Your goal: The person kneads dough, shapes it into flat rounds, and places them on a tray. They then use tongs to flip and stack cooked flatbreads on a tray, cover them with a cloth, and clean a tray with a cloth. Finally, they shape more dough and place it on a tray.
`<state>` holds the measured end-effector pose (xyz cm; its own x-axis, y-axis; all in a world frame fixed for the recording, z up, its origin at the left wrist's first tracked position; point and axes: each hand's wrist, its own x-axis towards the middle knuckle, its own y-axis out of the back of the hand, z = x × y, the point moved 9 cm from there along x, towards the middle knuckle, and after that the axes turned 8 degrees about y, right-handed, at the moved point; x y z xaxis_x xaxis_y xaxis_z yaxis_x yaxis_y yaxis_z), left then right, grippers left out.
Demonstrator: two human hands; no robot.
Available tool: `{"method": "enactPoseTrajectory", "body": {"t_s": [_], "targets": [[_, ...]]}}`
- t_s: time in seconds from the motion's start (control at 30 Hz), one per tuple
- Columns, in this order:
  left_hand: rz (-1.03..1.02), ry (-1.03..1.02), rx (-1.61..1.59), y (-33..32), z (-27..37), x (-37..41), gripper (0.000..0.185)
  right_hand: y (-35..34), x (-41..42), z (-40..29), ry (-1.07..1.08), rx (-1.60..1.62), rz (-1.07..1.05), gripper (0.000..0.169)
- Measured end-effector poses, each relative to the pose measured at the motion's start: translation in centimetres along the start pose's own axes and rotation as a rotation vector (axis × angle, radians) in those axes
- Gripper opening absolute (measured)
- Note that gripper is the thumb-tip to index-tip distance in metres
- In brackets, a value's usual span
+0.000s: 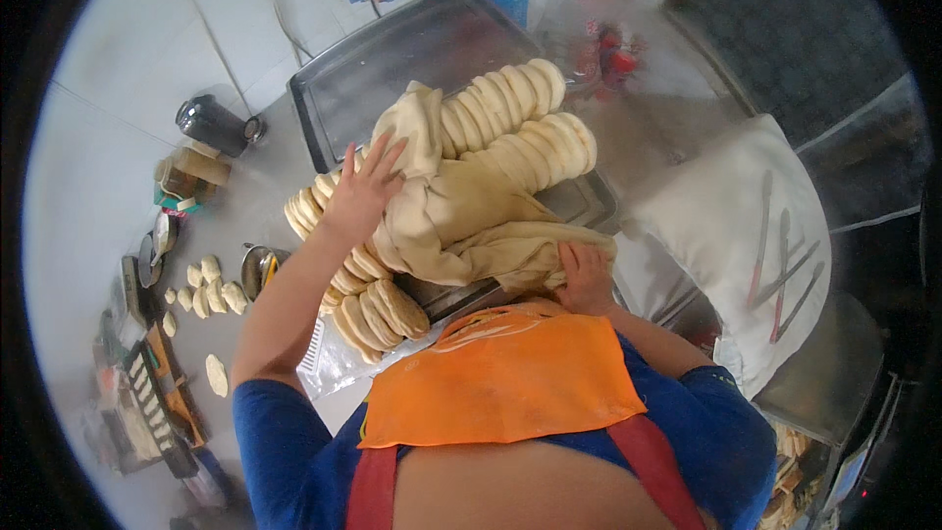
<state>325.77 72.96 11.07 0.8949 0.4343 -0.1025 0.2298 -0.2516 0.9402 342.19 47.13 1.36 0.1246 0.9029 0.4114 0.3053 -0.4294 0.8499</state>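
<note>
A cream cloth [478, 206] lies bunched over rows of flat round breads [541, 151] that stand on edge, packed face to face. My left hand [362, 195] rests on the cloth's left side, fingers spread, beside more of the breads. Close to my orange apron, my right hand [586, 276] has its fingers curled over the cloth's near right edge. Part of a dark metal tray [581, 202] shows beneath the cloth. At the near left, several browner flat breads [379, 316] lean together. The cloth hides the middle of the rows.
An empty dark baking tray [412, 44] leans at the back. Dough pieces [210, 287] lie left, near a metal container [257, 265] and a dark jar [213, 124]. On the right, several long-handled tools [784, 265] lie on white fabric [736, 184]. A plastic bag [589, 29] stands behind.
</note>
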Motion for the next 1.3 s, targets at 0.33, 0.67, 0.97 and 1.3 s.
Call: {"method": "enactPoseTrajectory", "body": {"t_s": [0.33,0.67,0.97,1.3], "targets": [[-0.601,0.221,-0.134,1.5,-5.1,-15.3,0.022,10.2,0.8,5.3,-0.237,0.415,-0.224,0.020],[0.117,0.128,-0.707,5.5,1.4,-1.9,0.048,-6.0,9.3,7.8,-0.335,0.475,-0.542,0.037],[-0.340,0.159,-0.306,-4.1,-4.5,-3.1,0.043,16.6,11.0,0.9,-0.237,0.737,-0.415,0.019],[0.337,0.733,-0.035,20.5,-16.2,-14.6,0.030,26.5,20.6,7.8,-0.054,-0.239,0.188,0.015]]}}
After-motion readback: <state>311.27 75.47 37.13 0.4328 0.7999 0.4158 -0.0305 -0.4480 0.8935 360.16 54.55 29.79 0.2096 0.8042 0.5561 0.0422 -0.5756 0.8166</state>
